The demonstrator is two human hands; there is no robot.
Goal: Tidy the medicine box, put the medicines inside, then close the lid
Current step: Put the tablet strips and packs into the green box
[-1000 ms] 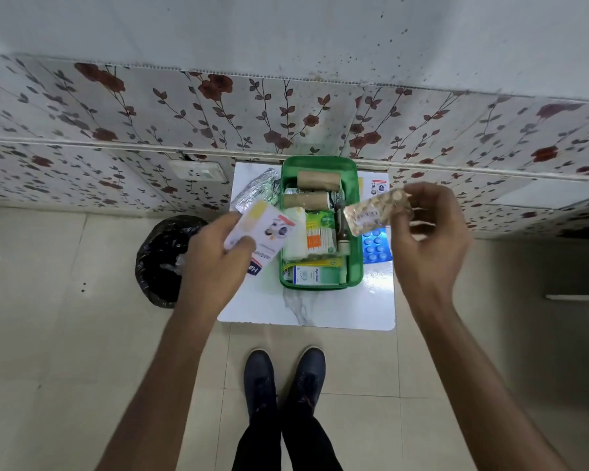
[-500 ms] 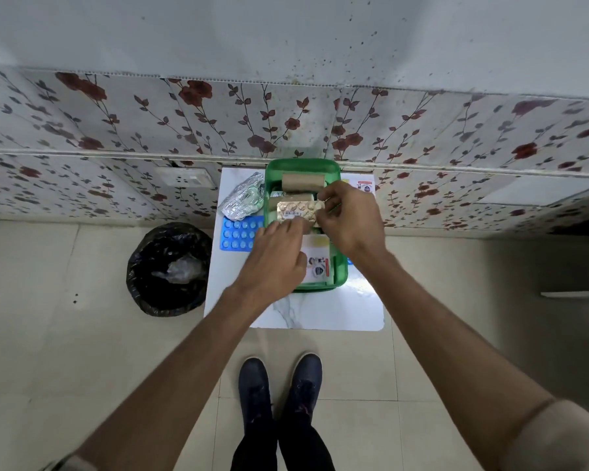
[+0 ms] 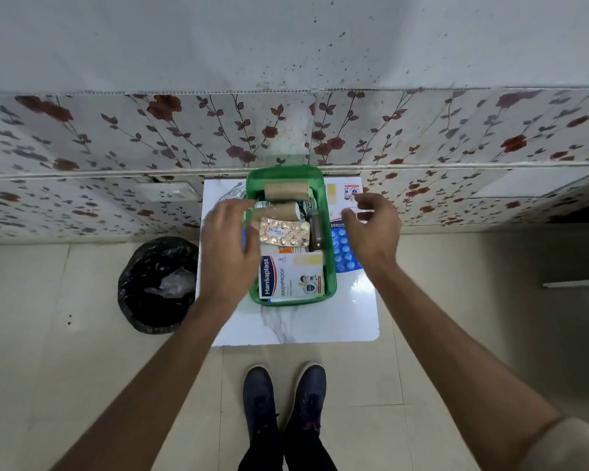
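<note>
Green plastic, the box (image 3: 291, 174) sits on the white surface (image 3: 296, 324) between the two hands. The left hand (image 3: 230, 246) hovers at its left rim, fingers spread and holding nothing. The right hand (image 3: 371, 229) hangs just right of the box, fingers loosely curled and empty, above a blue pack (image 3: 342, 253). Inside, a gold blister (image 3: 284, 232) lies beside the left fingertips, above a plaster carton (image 3: 291, 277).

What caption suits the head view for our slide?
Both hands, left and right, open over a green box packed with plasters, pills and rolls.
</note>
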